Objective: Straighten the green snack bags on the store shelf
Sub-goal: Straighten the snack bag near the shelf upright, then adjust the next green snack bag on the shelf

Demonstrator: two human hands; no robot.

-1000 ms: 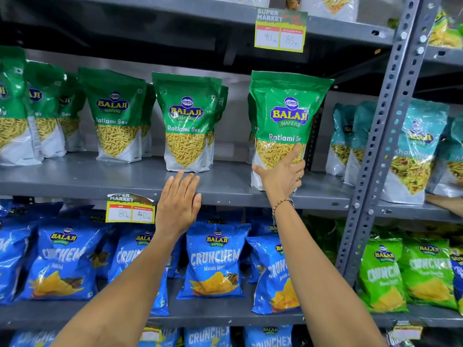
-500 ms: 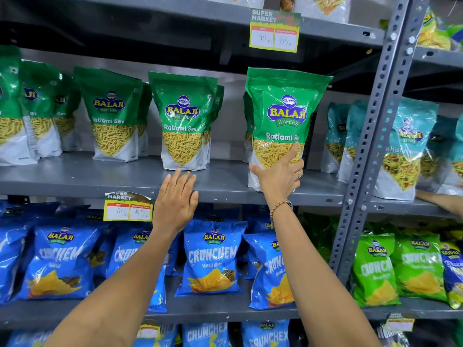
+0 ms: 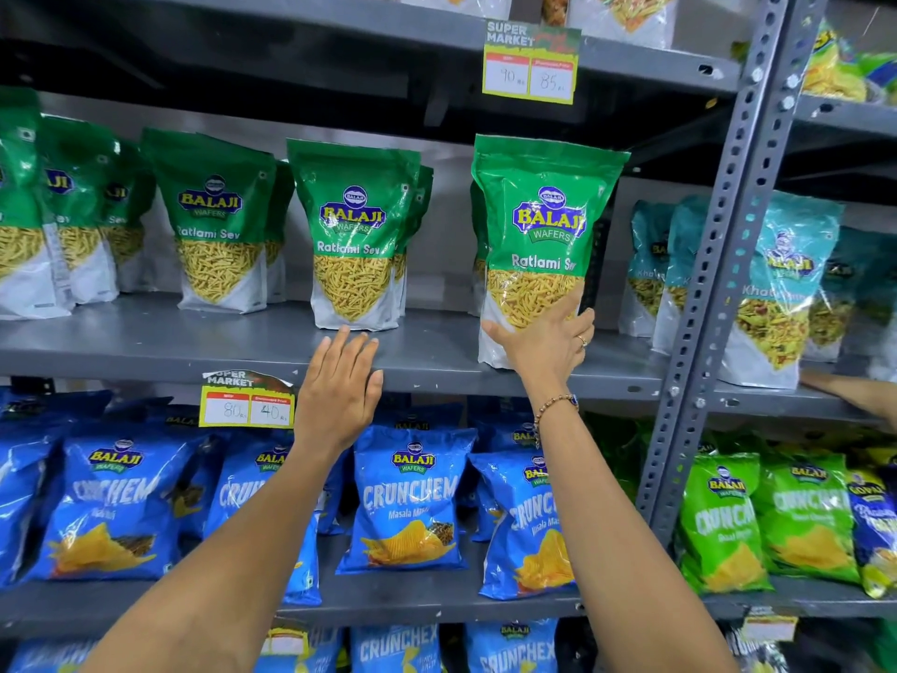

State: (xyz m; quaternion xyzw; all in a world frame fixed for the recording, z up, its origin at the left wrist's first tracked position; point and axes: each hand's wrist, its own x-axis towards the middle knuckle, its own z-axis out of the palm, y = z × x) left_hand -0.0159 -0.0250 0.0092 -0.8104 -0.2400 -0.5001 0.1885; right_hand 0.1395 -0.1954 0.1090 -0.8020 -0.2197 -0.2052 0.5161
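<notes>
A green bag (image 3: 546,245) is gripped low down by the right hand (image 3: 546,340), thumb on its left edge and fingers wrapped round the right side; the bag is held upright at the front of the grey shelf (image 3: 145,342), its base at the shelf's edge (whether it rests there cannot be told). The left hand (image 3: 340,391) is held flat and wide, fingers together, holding nothing, just below a second green bag (image 3: 354,235) standing on the shelf. More green bags (image 3: 218,221) are ranged to the left
</notes>
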